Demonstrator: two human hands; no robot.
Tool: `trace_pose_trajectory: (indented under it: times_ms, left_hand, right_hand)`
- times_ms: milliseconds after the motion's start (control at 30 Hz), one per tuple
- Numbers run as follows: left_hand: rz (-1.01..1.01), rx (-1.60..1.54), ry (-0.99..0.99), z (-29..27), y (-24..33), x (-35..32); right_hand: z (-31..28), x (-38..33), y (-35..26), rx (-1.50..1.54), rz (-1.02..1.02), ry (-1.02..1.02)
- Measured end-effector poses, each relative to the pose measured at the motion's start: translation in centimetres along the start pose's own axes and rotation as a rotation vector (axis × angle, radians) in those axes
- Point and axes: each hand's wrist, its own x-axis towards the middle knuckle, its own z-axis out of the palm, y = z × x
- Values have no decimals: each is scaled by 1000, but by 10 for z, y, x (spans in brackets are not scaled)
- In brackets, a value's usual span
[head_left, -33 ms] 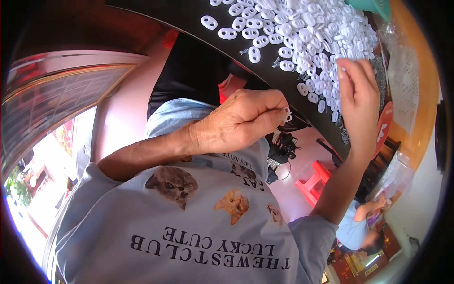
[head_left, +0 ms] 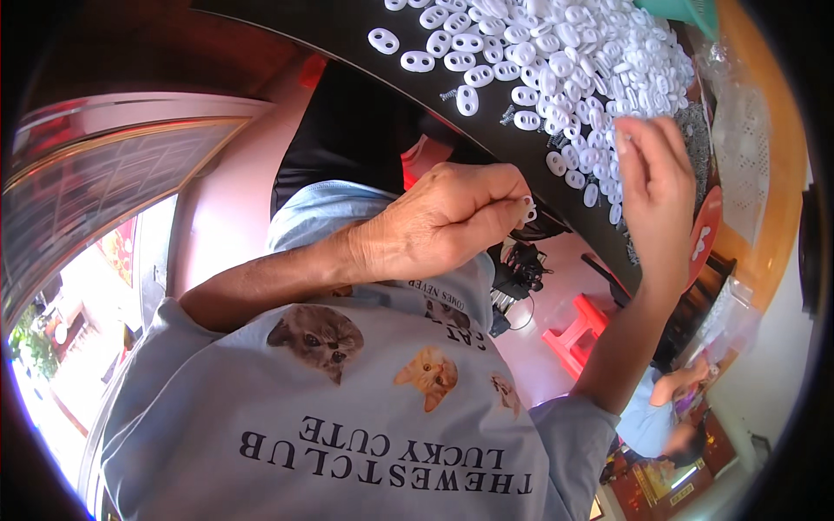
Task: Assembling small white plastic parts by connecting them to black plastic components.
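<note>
My left hand [head_left: 456, 217] is closed in a pinch in front of my shirt, just off the table edge. Between its thumb and finger is a white oval two-hole plastic piece [head_left: 531, 211], mostly covered by the fingertips. Over the right side of the black tabletop [head_left: 347, 43], my right hand [head_left: 656, 169] is raised with thumb and forefinger brought together. What they hold, if anything, is too small to make out. Just beyond it spreads a large heap of white two-hole oval pieces [head_left: 556, 61]. Small metal springs [head_left: 447, 95] lie among the pieces, with more springs [head_left: 695, 130] piled beside my right hand.
A green container [head_left: 686, 13] stands at the far right of the heap. Clear plastic bags [head_left: 738, 148] lie by the wooden edge. A red stool [head_left: 578, 334] is on the floor below. Another person [head_left: 651, 417] works at the lower right.
My right hand has shifted slightly toward me and a little to the left. The left hand keeps its pinch in the same place.
</note>
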Motion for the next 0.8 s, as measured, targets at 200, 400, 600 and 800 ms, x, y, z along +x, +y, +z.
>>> trace_pose_trajectory:
  times_ms: [200,400,600,800]
  left_hand:
    - [3,74,30,1,-3,3]
    - [30,20,74,5,-7,4]
    - [19,12,51,7,-6,4]
    - [26,78,27,8,-1,4]
  right_hand:
    - [-6,-25,-11,140,98,-31]
    - [0,-34,-8,159,115,-116]
    - [-5,-18,-4,201,82,77]
    - [-31,-49,63,-158,214,79]
